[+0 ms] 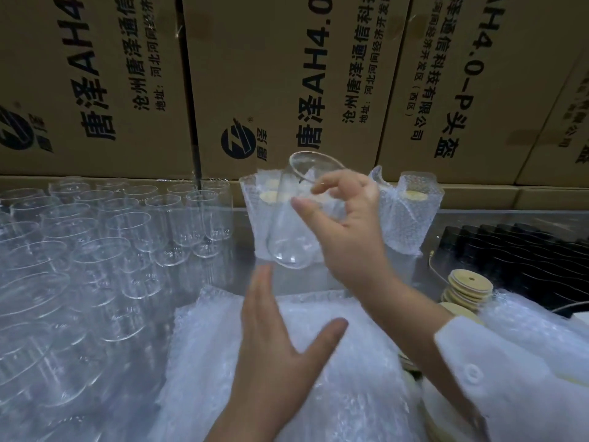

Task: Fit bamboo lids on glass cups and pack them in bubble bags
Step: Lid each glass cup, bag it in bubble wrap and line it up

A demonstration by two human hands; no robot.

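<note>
Behind the right hand (347,237), a wall of brown cartons (287,74) fills the back of the bench. Their black print, turned on its side, reads "唐泽AH4.0", "AH4.0-P头盔" and "沧州唐泽通信科技有限公司", with an address line beginning "河北河间经济开发区", beside a round striped logo marked 唐泽. Left of both hands stands a crowd of empty glass cups (127,231), packed close and mouths up. Under the left hand (274,339) lies a loose heap of bubble bags (318,378), soft and light. That hand is flat with its fingers straight, holding nothing; I can't tell whether it touches the heap. Just beyond the right hand stand the wrapped cups (404,215), bamboo showing at their tops. A stack of bamboo lids (467,288), each with a small hole, sits to the right of its wrist. The cup in hand (283,240) hangs tilted in the air, pinched near its rim by the right thumb and curled fingers, its base just above the left fingertips. It bears no mark I can read. It looks thin, smooth and likely slippery, stiff but breakable. I'd judge a grip round the body, with the free palm under the base, safer than that rim pinch.
</note>
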